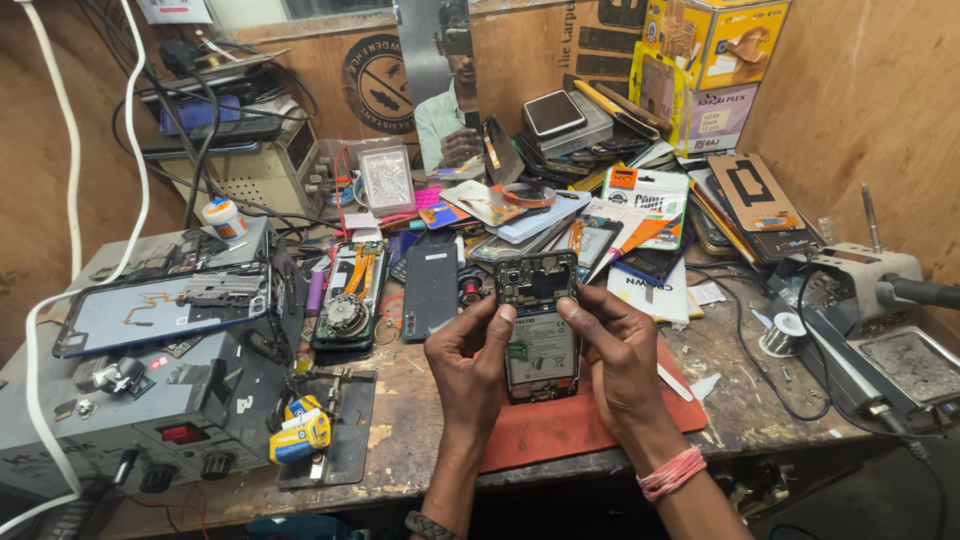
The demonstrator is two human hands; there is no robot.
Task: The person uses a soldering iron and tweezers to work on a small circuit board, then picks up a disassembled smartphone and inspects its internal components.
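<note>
— Above the red mat, what's being held?
— An opened phone, back cover off, long axis running away from the person, camera end farthest. Left hand and right hand fingers grip its sides.

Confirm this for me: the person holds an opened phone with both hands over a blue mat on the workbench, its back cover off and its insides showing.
Not quite: the mat is red, not blue. The head view shows both the left hand and the right hand holding the opened phone above that mat on the workbench, its back cover off and its insides showing.
</note>
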